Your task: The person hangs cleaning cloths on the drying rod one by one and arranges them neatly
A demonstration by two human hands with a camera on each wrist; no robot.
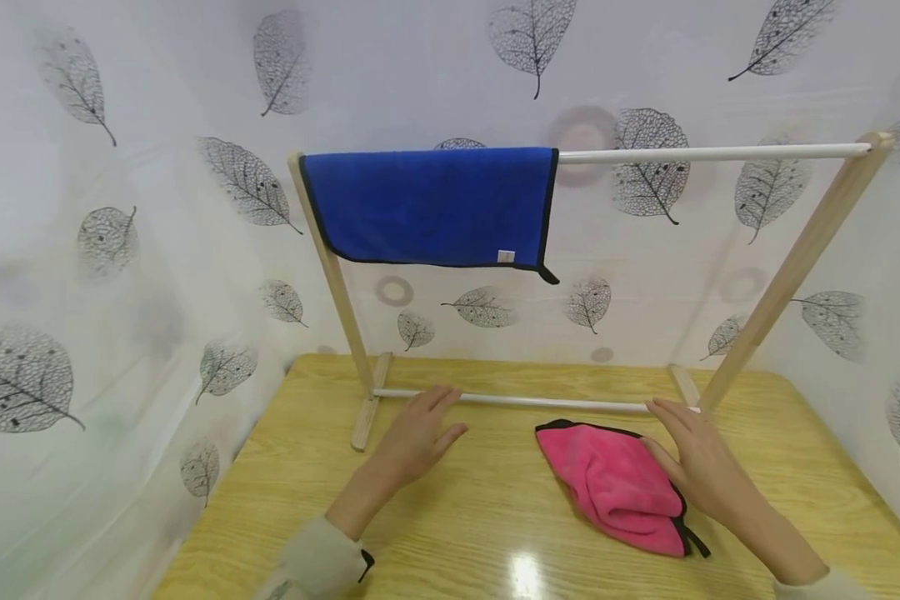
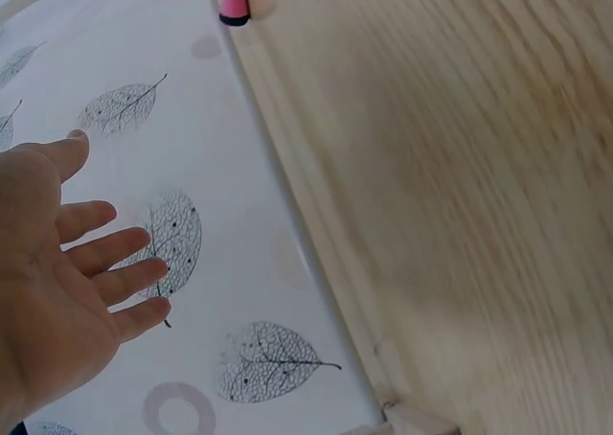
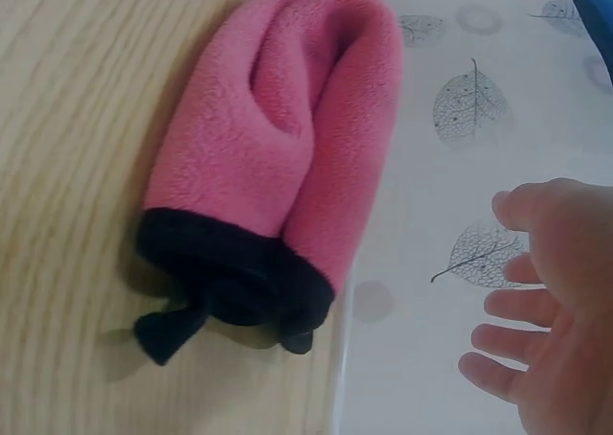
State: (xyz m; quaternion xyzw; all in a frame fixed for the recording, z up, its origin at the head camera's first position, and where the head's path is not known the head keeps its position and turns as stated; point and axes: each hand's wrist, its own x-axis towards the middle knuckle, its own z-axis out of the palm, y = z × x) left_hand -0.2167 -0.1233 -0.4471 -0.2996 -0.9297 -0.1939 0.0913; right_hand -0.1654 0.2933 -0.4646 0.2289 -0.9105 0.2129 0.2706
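A crumpled pink towel (image 1: 607,483) with black edging lies on the right half of the wooden table. My right hand (image 1: 708,471) is beside its right edge, fingers extended, and overlaps the cloth in the head view. In the right wrist view the towel (image 3: 278,119) appears bunched, and the hand (image 3: 565,301) is apart from it with spread fingers. My left hand (image 1: 416,437) is over the table at the left, palm inward, holding nothing. The left wrist view shows that hand (image 2: 72,272) with loosely extended fingers.
Behind the hands stands a wooden rack with a white top rail (image 1: 712,154) and a low white rod (image 1: 555,402). A blue towel (image 1: 435,208) with black edging hangs over the rail's left part. A leaf-printed curtain (image 1: 120,292) surrounds the table (image 1: 450,533).
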